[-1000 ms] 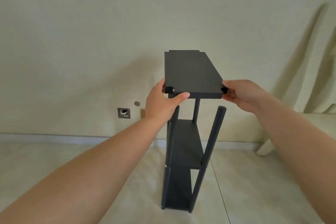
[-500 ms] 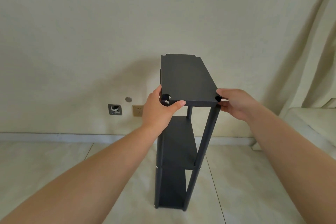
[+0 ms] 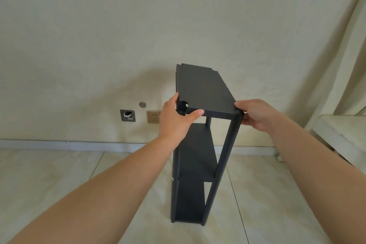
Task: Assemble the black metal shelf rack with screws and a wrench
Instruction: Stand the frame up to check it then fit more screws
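Left hand (image 3: 174, 119): grip closed on the near left corner of the top shelf panel (image 3: 204, 90), thumb along the near edge, fingers behind the corner.
Right hand (image 3: 257, 114): grip closed on the near right corner, fingers curled behind the near right post (image 3: 227, 150) just under the panel.
Change: panel lower than a second ago, when clear air showed between it and the post tops; now resting on the near right post, corner notch around the post top.
Near left corner: notch around the near left post (image 3: 181, 108), post top visible inside it; whether fully seated cannot be told.
Meaning for the task: panel placed, not yet fastened; probably screws and wrench next at this level.
Rack below: middle shelf (image 3: 198, 148) and bottom shelf (image 3: 188, 200) already fixed between the posts, silver screw heads at the middle joints, feet on the tiled floor (image 3: 79, 184).
Far end: panel's far notches near the wall (image 3: 99, 35); far posts mostly hidden.
Beyond: wall socket (image 3: 153, 117) left of the rack.
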